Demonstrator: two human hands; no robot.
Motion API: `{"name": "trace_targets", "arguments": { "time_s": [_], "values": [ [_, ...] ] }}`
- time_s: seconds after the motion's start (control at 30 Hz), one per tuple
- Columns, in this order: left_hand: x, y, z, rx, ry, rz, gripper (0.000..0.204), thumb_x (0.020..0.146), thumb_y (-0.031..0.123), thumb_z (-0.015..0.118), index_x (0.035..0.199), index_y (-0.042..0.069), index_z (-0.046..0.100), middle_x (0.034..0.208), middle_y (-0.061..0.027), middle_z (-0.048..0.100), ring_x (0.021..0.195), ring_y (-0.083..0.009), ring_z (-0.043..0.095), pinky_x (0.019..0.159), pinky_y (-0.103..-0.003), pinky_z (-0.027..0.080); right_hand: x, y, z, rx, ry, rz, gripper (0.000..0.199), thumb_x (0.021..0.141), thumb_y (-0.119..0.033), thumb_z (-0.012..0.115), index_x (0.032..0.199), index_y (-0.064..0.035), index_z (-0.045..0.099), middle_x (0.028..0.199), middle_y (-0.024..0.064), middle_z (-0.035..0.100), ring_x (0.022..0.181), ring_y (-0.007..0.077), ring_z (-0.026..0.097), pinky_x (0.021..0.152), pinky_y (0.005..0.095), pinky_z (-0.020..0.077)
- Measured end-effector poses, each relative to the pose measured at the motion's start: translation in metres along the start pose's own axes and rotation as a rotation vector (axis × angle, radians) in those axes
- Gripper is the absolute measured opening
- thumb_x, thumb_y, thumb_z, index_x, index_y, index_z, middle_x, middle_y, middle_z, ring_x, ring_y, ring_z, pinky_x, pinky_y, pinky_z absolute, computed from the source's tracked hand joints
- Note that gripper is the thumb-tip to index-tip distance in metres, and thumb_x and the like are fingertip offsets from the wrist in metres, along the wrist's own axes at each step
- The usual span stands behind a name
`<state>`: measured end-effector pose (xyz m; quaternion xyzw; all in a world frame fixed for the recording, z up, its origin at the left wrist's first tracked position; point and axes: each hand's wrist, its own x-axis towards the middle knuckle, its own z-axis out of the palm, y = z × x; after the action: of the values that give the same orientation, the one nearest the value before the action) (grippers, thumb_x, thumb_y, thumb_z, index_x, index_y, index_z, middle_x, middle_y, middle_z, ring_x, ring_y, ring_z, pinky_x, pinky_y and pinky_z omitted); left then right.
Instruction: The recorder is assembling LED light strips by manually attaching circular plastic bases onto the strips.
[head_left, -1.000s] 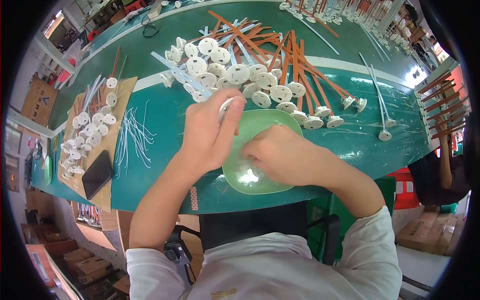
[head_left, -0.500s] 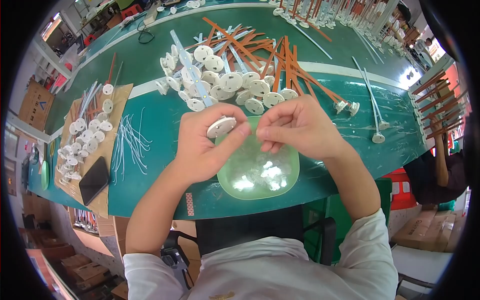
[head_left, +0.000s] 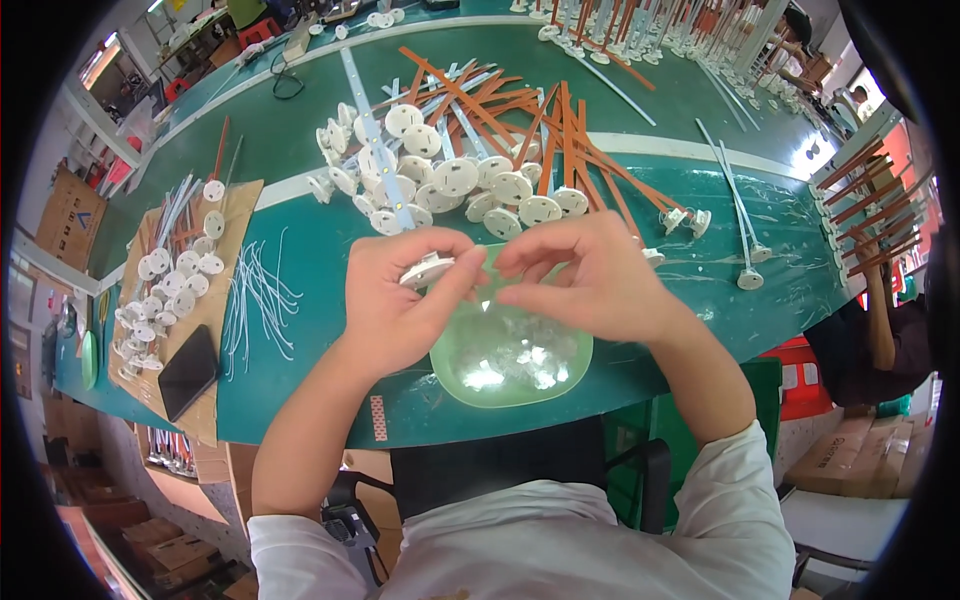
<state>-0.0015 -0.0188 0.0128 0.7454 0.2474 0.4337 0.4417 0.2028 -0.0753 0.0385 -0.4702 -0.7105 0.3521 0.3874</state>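
My left hand (head_left: 400,305) is closed round a white round disc (head_left: 427,270), its edge between thumb and fingers. A pale blue LED strip (head_left: 382,155) with small yellow squares rises from beside this hand; their joint is hidden behind my fingers. My right hand (head_left: 598,280) faces it with curled fingers, thumb and index fingertips apart, and nothing visible between them. Below both hands sits a translucent green plastic tub (head_left: 512,390) with small shiny clear pieces inside. Just beyond lies a heap of white discs (head_left: 455,177) with orange and pale blue strips attached.
On the left, cardboard (head_left: 243,215) carries more disc-ended strips and a black phone (head_left: 188,372). Thin white wires (head_left: 255,305) lie beside it. Two pale strips (head_left: 740,205) rest at right, before a row of orange strips (head_left: 868,210). Another person's arm (head_left: 882,320) shows at far right.
The disc in my left hand has tilted to show more of its edge. My right thumb and index fingertips have parted. The view has shifted slightly.
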Motion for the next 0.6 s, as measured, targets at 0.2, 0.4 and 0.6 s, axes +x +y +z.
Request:
{"name": "trace_targets", "arguments": {
  "time_s": [0.2,0.4,0.6],
  "values": [
    [-0.005,0.001,0.004,0.037,0.021,0.038,0.003,0.085,0.003,0.069,0.086,0.000,0.069,0.072,-0.0062,0.070,0.064,-0.0110,0.068,0.059,-0.023,0.051,-0.002,0.004,0.017,0.152,0.153,-0.015,0.015,0.085,-0.003,0.070,0.099,0.0028,0.069,0.086,0.0068,0.071,0.081,0.0097,0.068,0.065,0.0233,0.0553],
    [0.001,-0.001,0.010,0.435,0.077,0.182,0.008,0.087,0.007,0.067,0.082,0.001,0.067,0.069,-0.0076,0.068,0.063,-0.0138,0.065,0.061,-0.025,0.049,-0.001,0.018,0.023,-0.217,0.332,-0.358,0.017,0.079,-0.001,0.067,0.095,-0.0032,0.067,0.086,0.0111,0.070,0.078,0.0222,0.071,0.065,0.0312,0.0560],
    [-0.008,0.003,0.010,0.249,0.165,0.087,0.006,0.088,0.003,0.065,0.090,-0.002,0.065,0.075,-0.0078,0.066,0.066,-0.0134,0.062,0.061,-0.025,0.046,0.003,0.010,0.021,0.219,0.314,-0.271,0.009,0.081,-0.003,0.068,0.089,-0.0009,0.068,0.082,0.0099,0.068,0.074,0.0192,0.069,0.064,0.0331,0.0538]
  ]
}}
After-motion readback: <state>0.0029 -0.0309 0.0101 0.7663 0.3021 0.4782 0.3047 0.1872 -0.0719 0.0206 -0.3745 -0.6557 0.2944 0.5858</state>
